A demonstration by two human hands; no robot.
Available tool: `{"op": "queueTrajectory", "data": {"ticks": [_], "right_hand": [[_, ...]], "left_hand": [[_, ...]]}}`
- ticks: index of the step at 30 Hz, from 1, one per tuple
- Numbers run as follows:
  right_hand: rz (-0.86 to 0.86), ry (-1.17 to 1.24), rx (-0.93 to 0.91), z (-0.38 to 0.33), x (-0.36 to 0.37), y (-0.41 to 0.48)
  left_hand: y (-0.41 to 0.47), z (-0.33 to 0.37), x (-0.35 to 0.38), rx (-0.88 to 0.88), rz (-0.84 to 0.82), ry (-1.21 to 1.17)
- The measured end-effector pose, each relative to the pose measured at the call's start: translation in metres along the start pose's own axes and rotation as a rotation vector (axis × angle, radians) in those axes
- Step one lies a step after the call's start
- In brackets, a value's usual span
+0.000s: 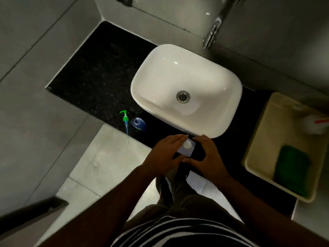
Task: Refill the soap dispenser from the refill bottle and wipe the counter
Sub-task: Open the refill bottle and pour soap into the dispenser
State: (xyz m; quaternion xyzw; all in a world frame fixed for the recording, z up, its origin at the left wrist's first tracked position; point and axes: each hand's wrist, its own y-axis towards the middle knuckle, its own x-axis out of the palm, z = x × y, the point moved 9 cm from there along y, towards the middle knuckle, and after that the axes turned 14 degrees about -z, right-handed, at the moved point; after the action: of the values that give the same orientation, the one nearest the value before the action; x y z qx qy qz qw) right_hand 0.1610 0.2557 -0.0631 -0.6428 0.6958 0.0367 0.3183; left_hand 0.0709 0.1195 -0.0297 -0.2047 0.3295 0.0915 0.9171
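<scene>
A white refill bottle (186, 150) with a round white cap stands on the black counter (99, 72) near its front edge, just in front of the basin. My left hand (166, 155) lies against its left side with the fingers reaching up beside the cap. My right hand (209, 158) cups its right side, index finger at the top corner and thumb below. The blue soap dispenser (138, 123) stands uncapped to the left. Its green pump (125, 118) lies beside it, the tube pointing at the counter edge.
A white basin (160, 68) fills the middle of the counter, with a chrome tap (212, 32) on the wall behind. At the right, a beige tray (249, 154) holds a green cloth (292, 168) and a white spray bottle (313, 124).
</scene>
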Motion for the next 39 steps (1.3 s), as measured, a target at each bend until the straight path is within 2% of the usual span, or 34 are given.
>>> {"op": "queueTrajectory", "data": {"ticks": [3,5,8,10,14,19,21,23,25,27,30,39], "right_hand": [[-0.054,-0.120,-0.001,-0.001,0.003,0.009],[-0.006,-0.244,-0.017,-0.007,-0.001,0.008],[0.052,-0.372,-0.071,-0.019,0.010,0.003],[0.064,-0.308,-0.013,-0.016,0.018,0.003],[-0.016,-0.001,0.123,0.005,0.024,0.005],[-0.108,0.035,0.137,0.012,0.026,0.015],[-0.099,0.019,0.144,0.016,0.026,0.015],[-0.093,0.030,0.156,0.020,0.025,0.016],[-0.089,0.037,0.147,0.021,0.024,0.019],[-0.092,0.027,0.137,0.021,0.025,0.021],[-0.082,0.026,0.132,0.022,0.031,0.023],[-0.063,0.014,0.114,0.016,0.027,0.022]], "left_hand": [[0.010,0.009,-0.007,0.021,-0.003,0.040],[0.017,0.015,-0.006,0.034,-0.008,0.091],[0.021,0.013,-0.003,0.013,-0.009,-0.038],[0.021,0.007,-0.004,-0.023,0.012,-0.128],[0.018,-0.001,-0.007,-0.106,0.109,-0.171],[0.016,-0.006,-0.002,-0.311,0.227,-0.103],[0.017,-0.004,-0.003,-0.274,0.248,-0.130],[0.020,0.002,0.007,-0.177,0.119,-0.323],[0.014,0.012,0.012,-0.087,0.046,-0.408],[0.000,0.010,0.007,-0.072,0.128,-0.418],[-0.016,-0.003,-0.002,-0.107,0.262,-0.359],[0.021,0.010,-0.008,-0.264,0.191,-0.060]]}}
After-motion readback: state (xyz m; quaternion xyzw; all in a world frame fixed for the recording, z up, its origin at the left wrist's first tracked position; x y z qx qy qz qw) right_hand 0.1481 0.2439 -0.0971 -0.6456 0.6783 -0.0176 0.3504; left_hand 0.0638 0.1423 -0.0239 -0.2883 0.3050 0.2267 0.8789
